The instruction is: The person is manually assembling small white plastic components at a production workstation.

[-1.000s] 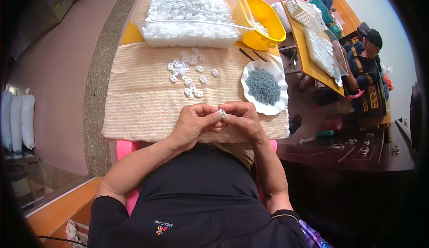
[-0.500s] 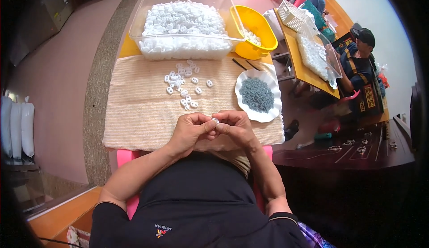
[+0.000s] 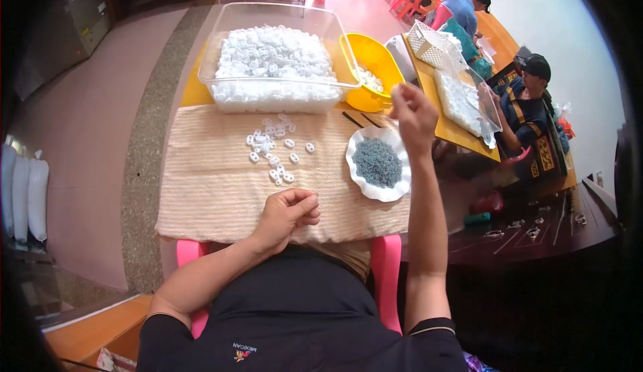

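Hands [image 3: 289, 219] [image 3: 414, 118] parted — left over cloth [image 3: 207, 188] (people [image 3: 526, 112] beyond).

Right fingers [image 3: 406, 98] blurred, anything between them indistinct

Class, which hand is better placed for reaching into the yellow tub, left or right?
Probably the right hand: it is raised and appears close beside the yellow tub, whereas the left hand is low, over the towel's near part, farther away.

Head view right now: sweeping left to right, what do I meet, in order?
White sacks, left hand, scalloped white plate of small grey-green pieces, right hand, green cylinder, nearest seated co-worker.
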A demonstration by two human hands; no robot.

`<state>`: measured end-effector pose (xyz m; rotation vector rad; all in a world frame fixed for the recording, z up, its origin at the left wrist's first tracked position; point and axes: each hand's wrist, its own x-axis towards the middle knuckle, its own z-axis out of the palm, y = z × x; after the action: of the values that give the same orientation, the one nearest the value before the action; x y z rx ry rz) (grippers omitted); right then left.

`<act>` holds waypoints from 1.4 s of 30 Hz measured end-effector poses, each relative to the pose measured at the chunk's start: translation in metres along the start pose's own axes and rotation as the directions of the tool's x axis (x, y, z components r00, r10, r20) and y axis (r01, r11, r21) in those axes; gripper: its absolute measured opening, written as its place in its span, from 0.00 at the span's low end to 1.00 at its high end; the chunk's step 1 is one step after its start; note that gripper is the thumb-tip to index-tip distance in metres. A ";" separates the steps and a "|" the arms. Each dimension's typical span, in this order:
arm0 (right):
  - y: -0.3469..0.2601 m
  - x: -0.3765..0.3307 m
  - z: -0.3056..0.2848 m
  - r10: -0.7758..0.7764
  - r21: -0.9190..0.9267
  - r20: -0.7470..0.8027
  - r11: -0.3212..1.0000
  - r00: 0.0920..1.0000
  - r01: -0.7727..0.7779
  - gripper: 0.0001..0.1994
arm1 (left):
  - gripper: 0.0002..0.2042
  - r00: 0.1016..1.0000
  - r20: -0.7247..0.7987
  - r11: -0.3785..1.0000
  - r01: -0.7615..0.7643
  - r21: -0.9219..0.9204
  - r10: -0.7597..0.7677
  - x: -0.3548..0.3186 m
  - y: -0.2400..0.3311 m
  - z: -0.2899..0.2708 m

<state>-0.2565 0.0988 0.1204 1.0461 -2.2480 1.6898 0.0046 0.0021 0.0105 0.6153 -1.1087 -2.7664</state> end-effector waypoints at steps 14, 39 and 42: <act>0.008 -0.077 0.077 -0.041 -0.352 0.564 0.892 0.825 0.285 0.10 | 0.06 0.999 0.025 0.999 -0.040 -0.008 0.040 0.002 -0.007 -0.002; -0.014 -0.079 0.129 -0.076 -0.266 0.715 0.890 0.695 0.371 0.09 | 0.06 0.997 0.052 0.998 -0.054 -0.013 0.054 0.005 -0.011 -0.007; -0.018 -0.081 0.148 0.030 -0.411 0.743 0.808 0.669 0.421 0.10 | 0.06 0.994 0.091 0.998 -0.062 -0.008 0.062 0.005 -0.010 -0.006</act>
<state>-0.1431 0.0007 0.0412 1.9214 -2.6207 0.4195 0.0029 0.0042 -0.0020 0.4492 -1.1170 -2.7685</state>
